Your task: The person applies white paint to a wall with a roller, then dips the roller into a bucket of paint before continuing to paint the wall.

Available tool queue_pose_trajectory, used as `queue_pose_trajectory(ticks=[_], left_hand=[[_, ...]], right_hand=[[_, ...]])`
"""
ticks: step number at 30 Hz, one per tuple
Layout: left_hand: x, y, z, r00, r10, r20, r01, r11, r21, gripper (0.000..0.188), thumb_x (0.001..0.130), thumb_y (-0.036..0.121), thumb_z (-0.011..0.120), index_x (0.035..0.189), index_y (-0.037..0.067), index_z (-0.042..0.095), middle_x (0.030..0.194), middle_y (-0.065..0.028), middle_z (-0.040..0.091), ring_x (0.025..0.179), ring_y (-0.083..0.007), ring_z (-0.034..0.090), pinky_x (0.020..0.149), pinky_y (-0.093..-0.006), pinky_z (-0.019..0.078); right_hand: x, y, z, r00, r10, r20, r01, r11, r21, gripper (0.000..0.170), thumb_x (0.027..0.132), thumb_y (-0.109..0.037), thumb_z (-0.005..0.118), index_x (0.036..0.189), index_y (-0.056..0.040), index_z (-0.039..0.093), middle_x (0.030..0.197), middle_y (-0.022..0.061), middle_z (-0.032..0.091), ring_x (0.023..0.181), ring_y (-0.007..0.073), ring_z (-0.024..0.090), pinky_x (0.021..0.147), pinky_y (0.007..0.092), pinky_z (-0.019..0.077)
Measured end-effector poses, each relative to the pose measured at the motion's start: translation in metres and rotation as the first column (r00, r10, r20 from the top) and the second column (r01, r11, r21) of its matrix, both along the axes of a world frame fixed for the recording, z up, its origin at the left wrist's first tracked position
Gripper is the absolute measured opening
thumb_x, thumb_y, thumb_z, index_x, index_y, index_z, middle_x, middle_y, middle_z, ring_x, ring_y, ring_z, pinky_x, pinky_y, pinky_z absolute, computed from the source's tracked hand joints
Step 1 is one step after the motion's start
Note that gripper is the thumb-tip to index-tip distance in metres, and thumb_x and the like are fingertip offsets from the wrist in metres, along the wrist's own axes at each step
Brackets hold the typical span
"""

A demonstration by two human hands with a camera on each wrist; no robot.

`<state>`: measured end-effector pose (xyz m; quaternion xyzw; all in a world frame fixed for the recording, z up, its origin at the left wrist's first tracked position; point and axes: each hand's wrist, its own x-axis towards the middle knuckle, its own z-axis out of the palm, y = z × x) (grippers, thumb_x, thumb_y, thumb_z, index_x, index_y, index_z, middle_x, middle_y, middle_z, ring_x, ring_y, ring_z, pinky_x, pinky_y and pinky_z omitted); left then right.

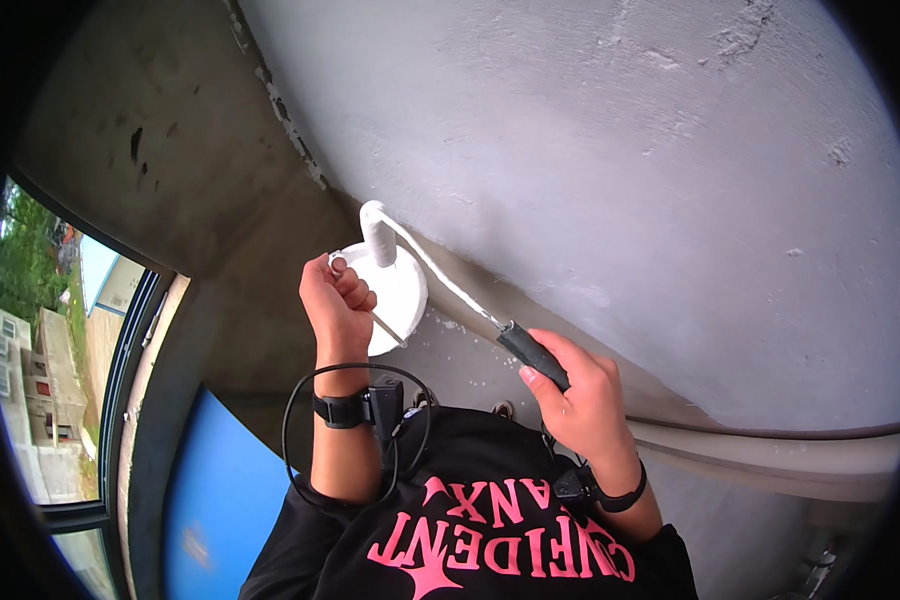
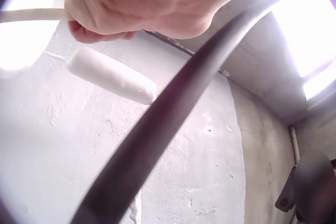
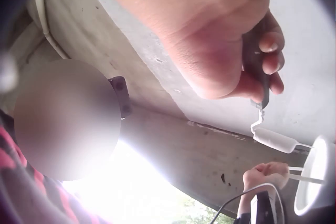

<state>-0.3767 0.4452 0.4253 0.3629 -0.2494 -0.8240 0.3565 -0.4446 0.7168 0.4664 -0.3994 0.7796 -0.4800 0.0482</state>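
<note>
My right hand [image 1: 582,395] grips the dark handle of a paint roller [image 1: 378,238], whose frame is coated white. The roller's white sleeve hangs over a white bucket [image 1: 402,300] of white paint, and a thin strand of paint runs from it toward the bucket in the right wrist view. Curled in a fist, my left hand [image 1: 338,308] holds the pale bucket handle [image 2: 31,15] beside the bucket. Past this fist, the left wrist view shows the sleeve [image 2: 110,76] thick with wet paint. The bucket's far side is partly hidden behind the sleeve and left hand.
A whitish, rough wall [image 1: 630,150] rises ahead and to the right. At the left are a bare grey wall [image 1: 170,110], a window [image 1: 80,380] and a blue panel [image 1: 220,500]. White splashes dot the floor [image 1: 460,350]. A black cable [image 1: 288,420] loops around the left wrist.
</note>
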Motion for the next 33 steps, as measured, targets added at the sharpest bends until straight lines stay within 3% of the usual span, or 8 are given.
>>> queue_pose_trajectory(ticks=[24, 33], left_hand=[[0.001, 0.008, -0.007, 1.0, 0.001, 0.028, -0.001, 1.0, 0.005, 0.021, 0.086, 0.026, 0.046, 0.068, 0.016, 0.041, 0.051, 0.008, 0.025, 0.043, -0.0077, 0.017, 0.045, -0.0277, 0.0163], [0.005, 0.002, -0.016, 0.999, -0.045, 0.005, 0.045, 0.999, 0.005, 0.023, 0.085, 0.03, 0.048, 0.066, 0.019, 0.039, 0.05, 0.0098, 0.024, 0.042, -0.0067, 0.018, 0.043, -0.0266, 0.0153]], right_hand=[[0.001, 0.004, 0.001, 0.996, 0.0, -0.091, 0.0, 1.0, -0.001, 0.028, 0.081, -0.006, 0.071, 0.107, 0.0017, 0.064, 0.082, 0.0176, 0.069, 0.07, 0.0318, 0.068, 0.062, 0.0352, 0.053], [0.005, -0.001, 0.0, 0.991, -0.018, -0.132, 0.022, 0.999, 0.035, 0.03, 0.08, -0.01, 0.072, 0.108, -0.0007, 0.065, 0.088, 0.0199, 0.069, 0.076, 0.0353, 0.069, 0.066, 0.0379, 0.0545]])
